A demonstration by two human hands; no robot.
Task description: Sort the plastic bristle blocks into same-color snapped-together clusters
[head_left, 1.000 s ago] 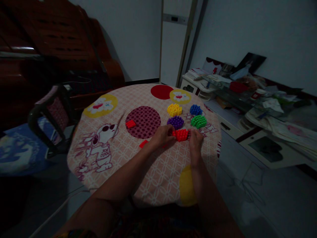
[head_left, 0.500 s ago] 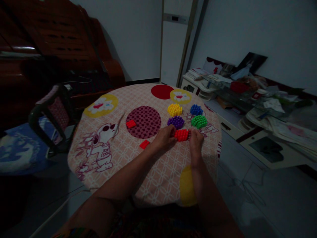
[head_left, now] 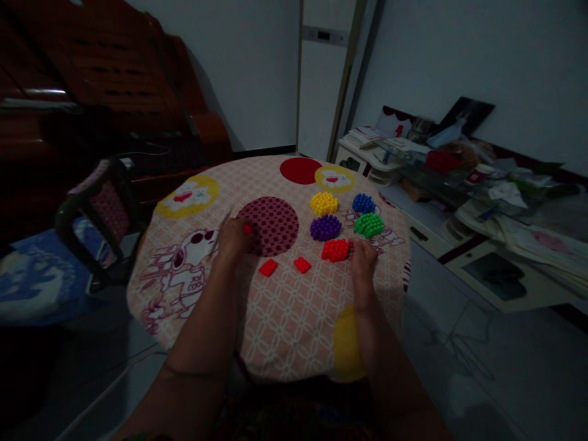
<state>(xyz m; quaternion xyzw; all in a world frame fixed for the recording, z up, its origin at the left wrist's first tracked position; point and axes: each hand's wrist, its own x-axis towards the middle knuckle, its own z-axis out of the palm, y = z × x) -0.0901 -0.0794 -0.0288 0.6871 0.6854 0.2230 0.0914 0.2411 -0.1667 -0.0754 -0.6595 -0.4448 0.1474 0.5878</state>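
Observation:
My left hand is over the left side of the dark red checkered circle, its fingers closed on a small flat red piece that is mostly covered. At the right, my right hand grips the right end of a red cluster of knobby beads. Between the hands lie a flat red piece and a notched red piece. Beyond the red cluster sit purple, green, yellow and blue knobby clusters.
A patterned cloth covers the round table. On the left stand a folding chair and a wooden sofa. To the right is a low cabinet heaped with papers and bags. A tall white unit stands at the back.
My left hand has left the red cluster and moved left to the flat red piece on the checkered circle. A notched red piece now shows on the cloth. My right hand stays at the cluster.

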